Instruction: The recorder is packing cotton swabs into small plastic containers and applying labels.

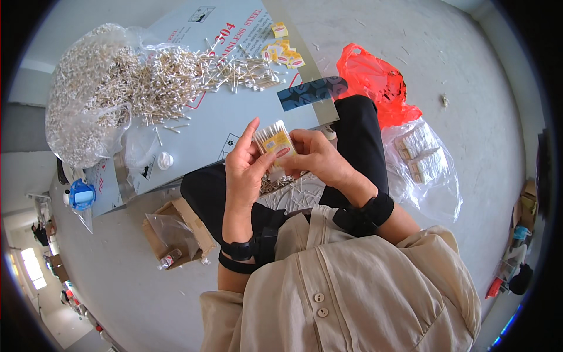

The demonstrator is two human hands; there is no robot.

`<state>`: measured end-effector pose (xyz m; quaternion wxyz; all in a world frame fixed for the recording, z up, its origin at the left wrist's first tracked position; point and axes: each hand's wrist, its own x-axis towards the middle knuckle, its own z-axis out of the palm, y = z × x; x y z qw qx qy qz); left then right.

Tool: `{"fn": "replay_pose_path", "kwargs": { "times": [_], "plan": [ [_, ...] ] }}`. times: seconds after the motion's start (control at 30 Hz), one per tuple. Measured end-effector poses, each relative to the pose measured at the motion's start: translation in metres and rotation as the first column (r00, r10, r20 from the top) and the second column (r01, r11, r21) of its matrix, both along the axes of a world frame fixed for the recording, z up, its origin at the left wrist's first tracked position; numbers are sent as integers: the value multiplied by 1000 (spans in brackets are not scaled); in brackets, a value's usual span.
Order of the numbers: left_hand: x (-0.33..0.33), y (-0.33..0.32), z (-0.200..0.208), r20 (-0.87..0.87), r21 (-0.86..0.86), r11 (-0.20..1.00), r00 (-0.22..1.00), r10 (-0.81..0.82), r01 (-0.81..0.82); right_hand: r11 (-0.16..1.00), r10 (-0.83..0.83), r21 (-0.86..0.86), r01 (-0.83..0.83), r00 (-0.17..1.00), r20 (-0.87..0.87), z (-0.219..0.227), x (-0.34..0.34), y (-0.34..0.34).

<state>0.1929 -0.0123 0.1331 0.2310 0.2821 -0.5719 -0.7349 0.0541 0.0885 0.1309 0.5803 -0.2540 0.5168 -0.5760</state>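
Observation:
A small pack of cotton swabs (274, 137) with a yellow label is held up between my two hands over my lap. My left hand (241, 167) grips its left side, thumb pressed across the front and index finger stretched upward. On the other side, my right hand (321, 155) pinches the pack's lower right edge with bent fingers. White tips line the top of the pack. Beyond the hands, a big heap of loose cotton swabs (158, 82) spills from a clear plastic bag (61, 126) across the sheet-covered table (202, 138). Yellow labels (284, 55) lie at the table's far right.
A red plastic bag (370, 73) lies right of my knee, beside a clear bag (440, 190) holding bundled white packs (422, 154). An open cardboard box (202, 226) sits on the floor at left. A blue container (82, 195) stands by the table's left corner.

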Motion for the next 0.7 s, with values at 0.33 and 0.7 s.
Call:
{"fn": "replay_pose_path", "kwargs": {
  "times": [0.33, 0.7],
  "plan": [
    [1, 3, 1, -74, 66, 998, 997, 23, -18, 999, -43, 14, 40, 953, 301, -13, -12, 4],
    [1, 2, -4, -41, -47, 998, 998, 50, -51, 997, -76, 8, 76, 963, 259, -14, -10, 2]
  ]
}}
